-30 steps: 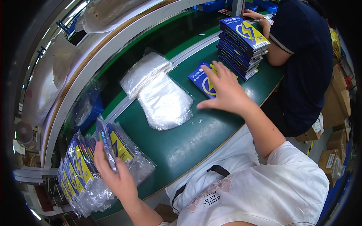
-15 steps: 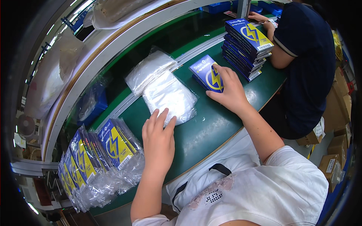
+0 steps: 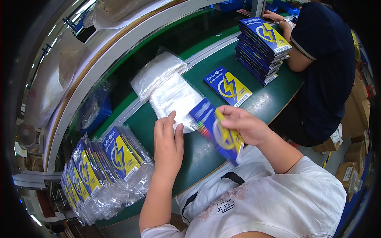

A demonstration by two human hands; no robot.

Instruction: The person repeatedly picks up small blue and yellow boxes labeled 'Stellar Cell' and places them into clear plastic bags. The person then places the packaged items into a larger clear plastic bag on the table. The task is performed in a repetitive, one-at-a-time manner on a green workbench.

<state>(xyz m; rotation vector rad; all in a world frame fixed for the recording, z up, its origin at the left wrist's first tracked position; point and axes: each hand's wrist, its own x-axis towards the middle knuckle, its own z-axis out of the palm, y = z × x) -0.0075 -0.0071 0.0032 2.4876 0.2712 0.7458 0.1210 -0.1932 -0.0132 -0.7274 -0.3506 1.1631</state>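
My right hand (image 3: 248,126) grips a flat blue-and-yellow box (image 3: 223,137) by its upper right edge, thumb on its face. The box is tilted, blurred by motion, and held over the table's near edge. Beyond it, one matching box (image 3: 229,86) lies flat on the table. My left hand (image 3: 168,139) rests at the near edge of a pile of clear plastic bags (image 3: 174,97), fingers bent and thumb apart, with nothing seen in it. Whether the fingertips press on the top bag I cannot tell.
Bagged boxes (image 3: 119,152) stand in rows at the left. A tall stack of boxes (image 3: 264,43) stands at the back right on the green table (image 3: 198,154), beside a co-worker in a dark shirt (image 3: 327,75). A blue bin (image 3: 99,113) sits beyond the rail.
My right hand has lifted a box off the table and brought it nearer and lower, leaving another box behind. My left hand has shifted slightly, its fingers more bent.
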